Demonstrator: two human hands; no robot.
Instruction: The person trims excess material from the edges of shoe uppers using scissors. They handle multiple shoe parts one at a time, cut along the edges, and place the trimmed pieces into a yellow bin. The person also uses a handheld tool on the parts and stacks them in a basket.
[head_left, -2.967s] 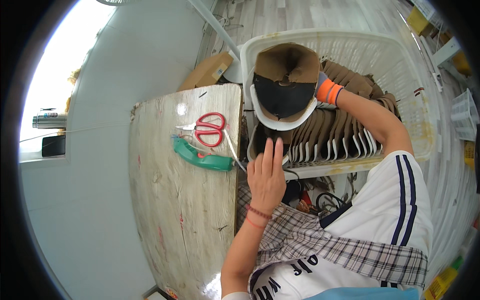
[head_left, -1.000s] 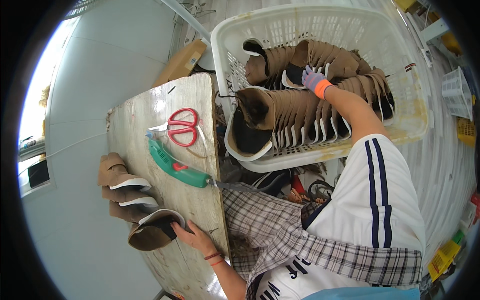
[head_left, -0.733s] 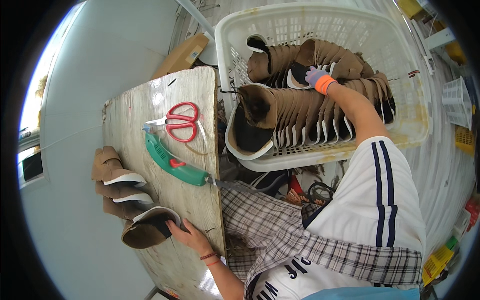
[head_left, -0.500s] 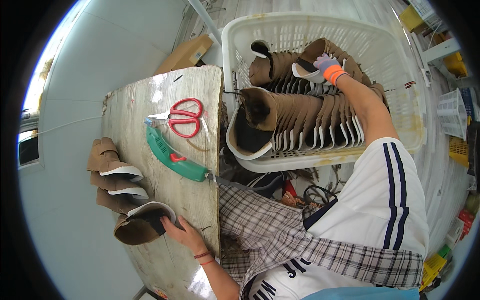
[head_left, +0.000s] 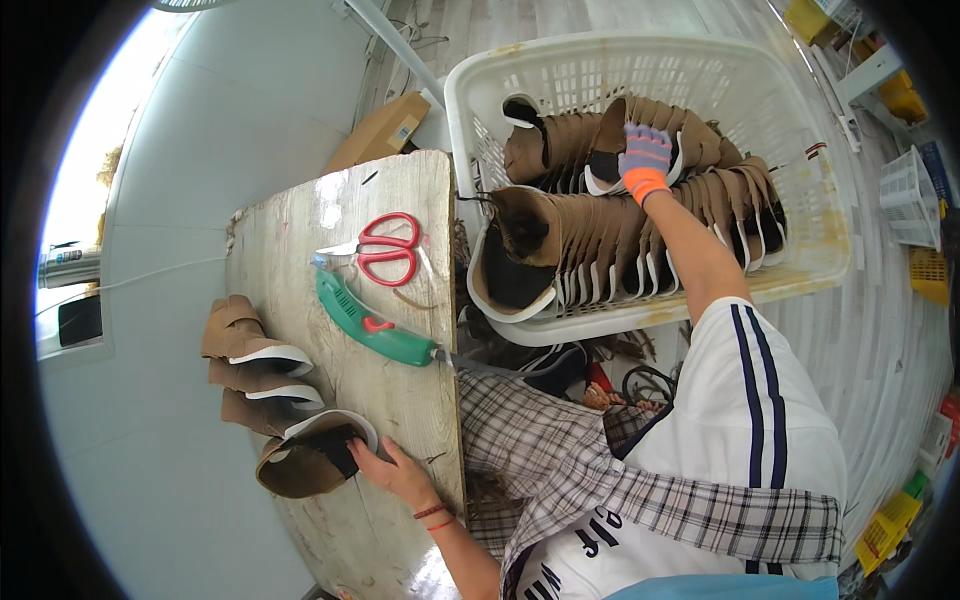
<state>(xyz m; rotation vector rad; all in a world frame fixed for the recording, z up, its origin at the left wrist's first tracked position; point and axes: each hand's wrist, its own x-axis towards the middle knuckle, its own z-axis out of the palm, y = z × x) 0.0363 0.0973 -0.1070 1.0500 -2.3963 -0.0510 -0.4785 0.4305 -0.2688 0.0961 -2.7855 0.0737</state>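
Observation:
Bare, my left hand (head_left: 400, 472) has its fingers inside the opening of a tan shoe upper (head_left: 285, 470) with dark lining and a white rim, gripping its edge at the table's near end. Beyond it several more tan uppers (head_left: 262, 352) stand in a row. My right hand (head_left: 646, 158), in a grey-purple glove with an orange cuff, reaches into the white plastic basket (head_left: 640, 50). Its fingers close on a tan shoe upper (head_left: 610, 128) lying on the rear row; the fingertips are partly hidden. Long rows of nested uppers (head_left: 600, 235) fill the basket.
On the wooden table (head_left: 385, 400) lie red-handled scissors (head_left: 388, 248) and a green corded hand tool (head_left: 375, 335) with a red switch. A cardboard box (head_left: 378, 130) stands behind the table. Yellow and white crates (head_left: 910, 198) line the right side.
My right hand has shifted slightly left and lower in the basket, along with the upper at its fingers. My left hand keeps its hold. The whole view has shifted a little.

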